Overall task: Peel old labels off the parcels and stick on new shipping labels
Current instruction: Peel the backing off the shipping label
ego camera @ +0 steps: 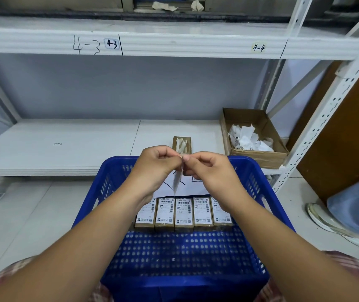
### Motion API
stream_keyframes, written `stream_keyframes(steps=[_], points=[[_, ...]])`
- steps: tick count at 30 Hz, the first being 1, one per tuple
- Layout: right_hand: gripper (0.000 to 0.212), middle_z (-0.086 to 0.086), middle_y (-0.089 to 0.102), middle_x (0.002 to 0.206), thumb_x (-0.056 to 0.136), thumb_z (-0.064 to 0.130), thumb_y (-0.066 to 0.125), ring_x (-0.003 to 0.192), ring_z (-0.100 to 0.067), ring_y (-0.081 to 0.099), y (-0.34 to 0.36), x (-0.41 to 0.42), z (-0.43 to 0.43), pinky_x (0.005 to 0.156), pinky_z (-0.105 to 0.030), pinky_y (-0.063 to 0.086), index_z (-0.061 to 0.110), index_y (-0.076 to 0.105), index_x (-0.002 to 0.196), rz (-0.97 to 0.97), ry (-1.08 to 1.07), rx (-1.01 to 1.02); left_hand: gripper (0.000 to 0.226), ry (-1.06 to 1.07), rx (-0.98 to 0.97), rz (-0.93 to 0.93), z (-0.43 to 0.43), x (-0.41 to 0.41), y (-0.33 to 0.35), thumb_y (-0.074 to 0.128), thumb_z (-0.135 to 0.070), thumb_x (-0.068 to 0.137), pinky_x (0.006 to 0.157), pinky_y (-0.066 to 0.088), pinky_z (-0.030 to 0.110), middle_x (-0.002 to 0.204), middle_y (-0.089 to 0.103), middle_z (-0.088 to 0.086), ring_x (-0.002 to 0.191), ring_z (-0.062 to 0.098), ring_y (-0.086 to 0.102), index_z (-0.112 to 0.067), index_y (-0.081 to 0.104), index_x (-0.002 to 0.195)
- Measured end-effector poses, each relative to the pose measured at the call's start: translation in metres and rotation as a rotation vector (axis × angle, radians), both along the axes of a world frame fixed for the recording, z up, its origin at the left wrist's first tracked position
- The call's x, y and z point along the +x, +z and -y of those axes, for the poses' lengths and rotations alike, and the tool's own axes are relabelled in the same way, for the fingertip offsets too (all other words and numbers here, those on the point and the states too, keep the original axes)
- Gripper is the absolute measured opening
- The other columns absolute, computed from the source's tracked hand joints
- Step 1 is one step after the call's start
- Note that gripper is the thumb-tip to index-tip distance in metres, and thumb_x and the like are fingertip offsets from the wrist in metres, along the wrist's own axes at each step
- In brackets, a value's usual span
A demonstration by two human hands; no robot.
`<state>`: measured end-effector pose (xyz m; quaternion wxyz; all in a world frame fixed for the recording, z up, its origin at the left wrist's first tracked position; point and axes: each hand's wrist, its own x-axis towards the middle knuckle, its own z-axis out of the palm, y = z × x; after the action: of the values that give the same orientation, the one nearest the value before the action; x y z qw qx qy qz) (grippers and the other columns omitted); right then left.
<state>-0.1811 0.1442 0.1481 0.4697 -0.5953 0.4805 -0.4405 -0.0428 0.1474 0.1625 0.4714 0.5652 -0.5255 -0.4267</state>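
My left hand (156, 164) and my right hand (209, 168) meet above the blue basket (259, 192), both pinching a thin white label strip (177, 182) that hangs down edge-on between them. Below, several small brown parcels (184, 214) with white barcode labels stand in a row in the basket. A white sheet (193, 186) lies behind them. One brown parcel (181, 144) with a torn white label sits on the shelf just past the basket.
An open cardboard box (259, 153) holding crumpled white label scraps stands at the right on the white lower shelf (65, 147). The shelf post (326, 110) rises at right. Another person's shoe (331, 225) is on the floor at the far right.
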Motion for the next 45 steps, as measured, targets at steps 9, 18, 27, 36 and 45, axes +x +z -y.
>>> stream_keyframes(steps=[9, 18, 27, 36, 45], points=[[0.016, -0.002, 0.073, 0.077, 0.096, 0.016, 0.059, 0.068, -0.005, 0.069, 0.002, 0.001, 0.0, 0.071, -0.018, 0.052, 0.014, 0.072, 0.086, 0.087, -0.025, 0.137, 0.015, -0.005, 0.008, 0.038, 0.0, -0.003, -0.004, 0.059, -0.007, 0.085, 0.067, 0.044, 0.025, 0.069, 0.063, 0.0, 0.07, 0.013, 0.056, -0.012, 0.066, 0.074], [0.019, 0.001, 0.066, 0.08, 0.1, 0.014, 0.053, 0.05, -0.004, 0.051, 0.006, -0.012, 0.012, 0.052, -0.019, 0.042, 0.013, 0.067, 0.087, 0.093, -0.156, 0.152, 0.021, 0.248, 0.143, -0.417, 0.015, 0.009, -0.003, 0.04, -0.003, 0.093, 0.04, 0.029, 0.021, 0.073, 0.054, 0.005, 0.05, 0.013, 0.043, -0.014, 0.051, 0.079], [0.018, -0.005, 0.065, 0.079, 0.099, 0.008, 0.053, 0.052, -0.008, 0.062, 0.007, -0.033, 0.028, 0.047, -0.015, 0.049, 0.011, 0.063, 0.084, -0.01, -0.293, 0.16, 0.031, 0.393, 0.198, -0.496, 0.026, 0.029, -0.005, 0.027, 0.001, 0.094, 0.034, 0.022, 0.012, 0.059, 0.035, 0.001, 0.03, 0.006, 0.03, -0.018, 0.042, 0.075], [0.012, 0.001, 0.07, 0.074, 0.099, 0.017, 0.055, 0.064, -0.008, 0.069, 0.02, -0.067, 0.038, 0.07, -0.022, 0.057, 0.021, 0.063, 0.091, -0.227, -0.433, -0.002, 0.03, 0.468, 0.069, -0.49, 0.03, 0.045, 0.003, 0.031, 0.009, 0.087, 0.044, 0.035, 0.021, 0.065, 0.047, 0.007, 0.043, 0.013, 0.043, -0.014, 0.042, 0.072], [0.02, 0.007, 0.069, 0.082, 0.096, 0.016, 0.059, 0.08, -0.009, 0.068, 0.025, -0.078, 0.038, 0.085, -0.03, 0.056, 0.03, 0.063, 0.084, -0.24, -0.495, -0.131, 0.017, 0.289, 0.014, -0.21, 0.026, 0.052, 0.007, 0.061, -0.018, 0.09, 0.042, 0.033, 0.014, 0.045, 0.044, -0.006, 0.039, 0.009, 0.04, -0.016, 0.06, 0.073]])
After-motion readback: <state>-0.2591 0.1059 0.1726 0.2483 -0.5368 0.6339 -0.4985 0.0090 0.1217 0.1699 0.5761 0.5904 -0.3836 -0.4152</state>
